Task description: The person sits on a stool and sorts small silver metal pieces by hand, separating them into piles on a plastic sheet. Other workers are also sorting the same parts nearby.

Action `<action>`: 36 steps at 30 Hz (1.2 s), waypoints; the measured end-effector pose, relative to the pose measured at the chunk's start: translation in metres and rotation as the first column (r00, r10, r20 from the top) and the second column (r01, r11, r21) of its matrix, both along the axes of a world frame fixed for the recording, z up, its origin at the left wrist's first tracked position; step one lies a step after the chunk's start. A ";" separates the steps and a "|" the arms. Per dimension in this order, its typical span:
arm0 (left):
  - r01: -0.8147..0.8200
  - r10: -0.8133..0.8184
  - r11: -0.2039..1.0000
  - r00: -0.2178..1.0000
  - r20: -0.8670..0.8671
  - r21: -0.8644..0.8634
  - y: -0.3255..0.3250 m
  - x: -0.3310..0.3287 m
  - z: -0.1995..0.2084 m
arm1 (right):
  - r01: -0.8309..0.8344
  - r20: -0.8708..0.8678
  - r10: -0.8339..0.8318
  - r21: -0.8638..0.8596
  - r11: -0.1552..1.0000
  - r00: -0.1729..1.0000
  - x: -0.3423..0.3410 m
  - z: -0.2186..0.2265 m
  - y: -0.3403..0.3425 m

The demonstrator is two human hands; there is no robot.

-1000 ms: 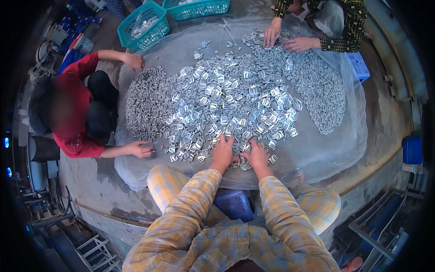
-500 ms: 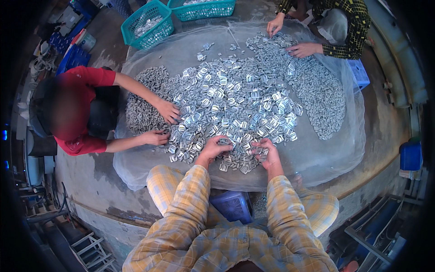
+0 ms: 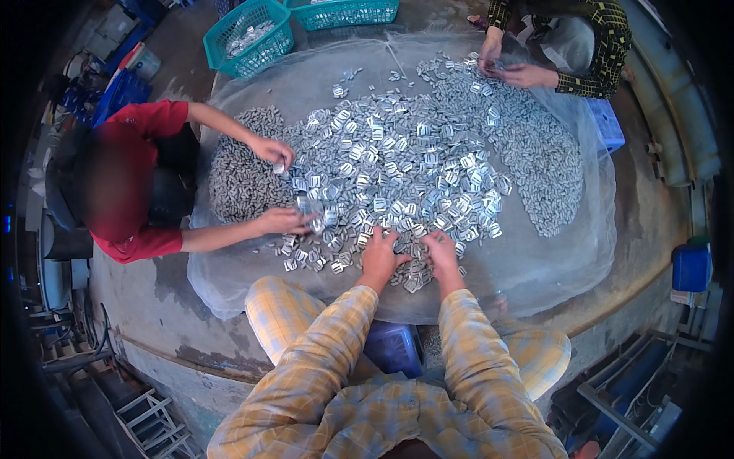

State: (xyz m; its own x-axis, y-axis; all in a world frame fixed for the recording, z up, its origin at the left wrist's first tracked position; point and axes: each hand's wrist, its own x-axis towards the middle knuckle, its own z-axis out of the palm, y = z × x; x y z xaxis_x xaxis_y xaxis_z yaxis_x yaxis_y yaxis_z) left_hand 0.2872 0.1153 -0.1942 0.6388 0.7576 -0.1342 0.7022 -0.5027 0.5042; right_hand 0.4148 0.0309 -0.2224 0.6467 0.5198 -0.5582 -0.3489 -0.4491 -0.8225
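Observation:
Shiny silver metal buckles (image 3: pixel 394 144), flat pieces with slots, lie mixed with small grey metal pieces in a wide heap. My left hand (image 3: pixel 379 260) rests at the near edge of this heap, thumb spread from the fingers, fingertips among the pieces. Just to its right, my right hand (image 3: pixel 441 255) touches the same edge with bent fingers apart. A few small pieces (image 3: pixel 414 277) lie between my hands. I see nothing plainly held in either one, though the fingertips are partly lost among the metal.
At left, a person in red (image 3: pixel 141 180) handles buckles beside a dark pile of small pieces (image 3: pixel 248 164). Another person's hands (image 3: pixel 524 74) work at the far right, above a grey pile (image 3: pixel 547 176). Teal baskets (image 3: pixel 248 37) stand behind the translucent sheet (image 3: pixel 550 271); a blue crate (image 3: pixel 394 348) sits before me.
Both my hands have moved closer together, down onto the heap; the buckles they held no longer show in them. The red-clad person's hands have spread apart, and the far person's hands have come together.

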 end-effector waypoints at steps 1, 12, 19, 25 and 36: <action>-0.022 0.024 0.999 0.995 0.097 -0.029 0.004 -0.004 -0.011 | 0.116 -0.291 -0.083 0.098 0.988 0.953 0.005 0.022 -0.006; -0.080 0.543 0.252 0.837 0.072 -0.965 0.056 -0.037 0.015 | -0.441 0.330 0.718 -0.612 0.657 0.613 -0.038 0.055 -0.007; -0.057 0.020 0.951 0.992 -0.125 -0.304 -0.002 -0.049 0.002 | -0.326 0.522 0.692 -0.627 0.707 0.498 -0.054 0.029 -0.011; -0.177 0.168 0.922 0.984 -0.058 -0.345 -0.004 -0.050 0.000 | -0.108 -0.195 0.085 -0.112 0.988 0.977 -0.020 0.022 -0.016; 0.350 0.833 0.308 0.350 0.429 -0.885 -0.002 -0.001 0.035 | 0.496 -0.681 -0.037 0.494 0.714 0.731 -0.051 0.078 0.031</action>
State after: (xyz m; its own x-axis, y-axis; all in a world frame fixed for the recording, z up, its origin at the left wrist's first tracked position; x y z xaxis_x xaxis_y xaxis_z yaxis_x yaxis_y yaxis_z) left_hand 0.2861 0.1129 -0.1595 0.6051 0.7040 -0.3718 -0.3683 0.6616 0.6532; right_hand 0.3639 0.0624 -0.1439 0.4698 0.7372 -0.4856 -0.8628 0.2673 -0.4290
